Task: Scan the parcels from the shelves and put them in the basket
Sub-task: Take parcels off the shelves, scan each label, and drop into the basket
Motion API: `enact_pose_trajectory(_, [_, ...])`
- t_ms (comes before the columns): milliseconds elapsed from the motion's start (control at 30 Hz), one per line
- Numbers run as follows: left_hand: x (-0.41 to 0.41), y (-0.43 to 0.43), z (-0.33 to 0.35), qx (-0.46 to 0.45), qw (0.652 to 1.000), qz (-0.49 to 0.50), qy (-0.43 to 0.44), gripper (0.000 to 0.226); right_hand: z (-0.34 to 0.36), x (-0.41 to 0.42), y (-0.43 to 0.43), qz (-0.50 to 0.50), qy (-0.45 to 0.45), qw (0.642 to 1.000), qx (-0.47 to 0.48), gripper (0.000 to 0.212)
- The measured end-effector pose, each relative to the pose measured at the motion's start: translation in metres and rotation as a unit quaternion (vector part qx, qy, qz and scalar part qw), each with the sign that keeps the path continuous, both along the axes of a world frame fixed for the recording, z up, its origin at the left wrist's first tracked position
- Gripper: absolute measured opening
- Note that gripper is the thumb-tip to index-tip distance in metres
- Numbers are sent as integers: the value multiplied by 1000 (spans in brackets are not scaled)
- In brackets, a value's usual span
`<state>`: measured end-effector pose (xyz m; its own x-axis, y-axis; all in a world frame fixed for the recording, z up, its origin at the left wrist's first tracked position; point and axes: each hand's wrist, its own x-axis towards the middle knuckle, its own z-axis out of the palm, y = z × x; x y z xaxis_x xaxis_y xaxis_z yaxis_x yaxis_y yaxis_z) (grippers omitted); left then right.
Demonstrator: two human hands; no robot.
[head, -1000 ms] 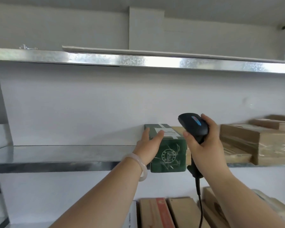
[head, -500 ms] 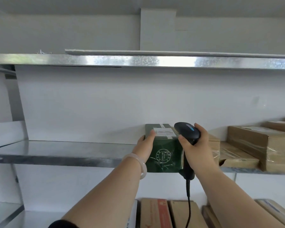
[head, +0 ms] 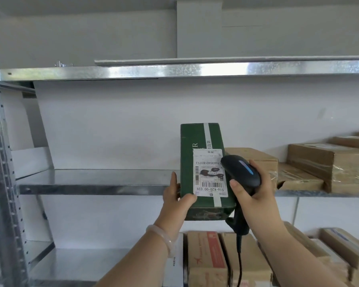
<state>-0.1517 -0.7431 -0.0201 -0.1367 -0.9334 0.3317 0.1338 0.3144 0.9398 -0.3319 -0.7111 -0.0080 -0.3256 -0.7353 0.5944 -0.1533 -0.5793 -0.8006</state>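
Hands both occupied, working apart. Left hand (head: 174, 197) grips the lower left corner of the green parcel (head: 201, 141), thumb across the front face. Right hand (head: 255, 195) is wrapped round the handle of a black scanner (head: 241, 170), its cable (head: 239, 266) dropping toward 6 o'clock.

Parcel is held on end in front of the middle shelf (head: 95, 181) edge, tipped so the white label (head: 209, 172) faces up and outward, presumably to expose the barcodes. The corner grip keeps fingers off the print.

Scanner head sits at the label's 3 o'clock, overlapping its right edge, nose aimed toward 9 o'clock.

Judgement: scan step under way; cannot tell whether it has registered.

Brown boxes (head: 330, 162) sit on the same shelf at 3 o'clock, and more cartons (head: 207, 257) lie below at 6 o'clock. No basket in view.
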Motion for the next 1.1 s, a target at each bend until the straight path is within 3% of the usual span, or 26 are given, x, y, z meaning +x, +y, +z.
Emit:
enact_pose_trajectory(267, [55, 52, -36, 47, 995, -85, 1, 80, -37, 46, 63, 11, 17, 1000, 6, 61])
enact_pose_trajectory(400, [69, 67, -52, 72, 995, -70, 8, 54, -51, 59, 83, -4, 30, 999, 16, 63])
enact_pose_trajectory(533, [71, 84, -62, 84, 994, -61, 37, 44, -61, 65, 99, 1, 29, 999, 17, 65])
enact_pose_trajectory(933, [31, 103, -81, 121, 988, -13, 99, 53, -89, 32, 108, 50, 46, 998, 14, 70])
enact_pose_trajectory(1100, [18, 99, -84, 125, 985, -10, 119, 44, -94, 13, 103, 65, 52, 997, 7, 71])
